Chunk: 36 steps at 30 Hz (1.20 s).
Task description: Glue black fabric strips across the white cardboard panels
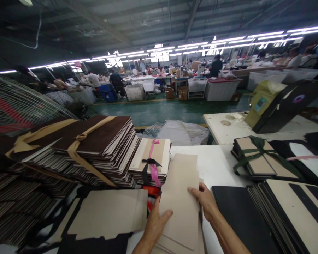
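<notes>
Beige cardboard panels (180, 197) lie in a loose, slightly fanned stack in front of me, running away from my body. My left hand (157, 220) grips their left edge, thumb on top and the other fingers mostly hidden. On the right edge, my right hand (205, 199) pinches the panels with fingertips resting on the upper face. Left of the stack lies a beige panel (108, 213) with a stepped edge, on black material. A small bundle of boards (140, 155), tied with pink and black strips, stands just beyond my left hand.
Tall stacks of dark brown boards (106, 134) tied with tan strips rise at left. At right are black-and-beige panels (294, 211) and a bundle with a green tie (262, 151). A machine (278, 106) stands on a farther table (214, 120). People work in the background.
</notes>
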Motion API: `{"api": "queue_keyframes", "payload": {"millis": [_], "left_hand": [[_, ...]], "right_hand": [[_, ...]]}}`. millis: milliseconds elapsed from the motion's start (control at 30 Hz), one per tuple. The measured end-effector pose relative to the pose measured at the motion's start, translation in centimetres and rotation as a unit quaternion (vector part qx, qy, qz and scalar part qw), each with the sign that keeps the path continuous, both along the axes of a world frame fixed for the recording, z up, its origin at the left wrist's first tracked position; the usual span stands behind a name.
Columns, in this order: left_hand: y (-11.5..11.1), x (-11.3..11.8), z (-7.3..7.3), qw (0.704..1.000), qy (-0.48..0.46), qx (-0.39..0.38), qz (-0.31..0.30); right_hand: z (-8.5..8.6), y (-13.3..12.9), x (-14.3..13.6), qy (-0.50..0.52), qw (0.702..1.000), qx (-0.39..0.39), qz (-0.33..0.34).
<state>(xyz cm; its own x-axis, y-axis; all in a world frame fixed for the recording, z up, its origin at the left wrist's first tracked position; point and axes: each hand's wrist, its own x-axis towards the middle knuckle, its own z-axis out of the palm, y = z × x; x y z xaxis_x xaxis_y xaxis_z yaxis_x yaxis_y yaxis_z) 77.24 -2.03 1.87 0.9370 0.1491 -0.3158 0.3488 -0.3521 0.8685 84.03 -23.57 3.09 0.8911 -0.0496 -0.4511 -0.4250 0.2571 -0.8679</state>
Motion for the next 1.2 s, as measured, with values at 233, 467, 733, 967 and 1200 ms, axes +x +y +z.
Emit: {"api": "queue_keyframes", "payload": {"millis": [233, 467, 733, 967, 1200], "left_hand": [[-0.1, -0.3, 0.0, 1.0, 0.008, -0.005, -0.011], [-0.5, -0.5, 0.6, 1.0, 0.005, -0.008, -0.012], [-0.4, -0.3, 1.4, 0.999, 0.033, 0.012, -0.027], [-0.6, 0.0, 1.2, 0.999, 0.044, 0.009, -0.03], [-0.8, -0.3, 1.6, 0.998, 0.042, 0.005, -0.039]], "right_hand": [[0.6, 0.9, -0.4, -0.012, 0.999, -0.034, -0.019], [0.5, 1.6, -0.6, 0.027, 0.996, 0.081, 0.029], [0.6, 0.7, -2.0, 0.037, 0.992, 0.124, -0.007], [-0.1, -0.5, -2.3, 0.067, 0.991, 0.106, 0.033], [-0.4, -0.5, -2.3, 0.057, 0.997, -0.034, 0.032]]}}
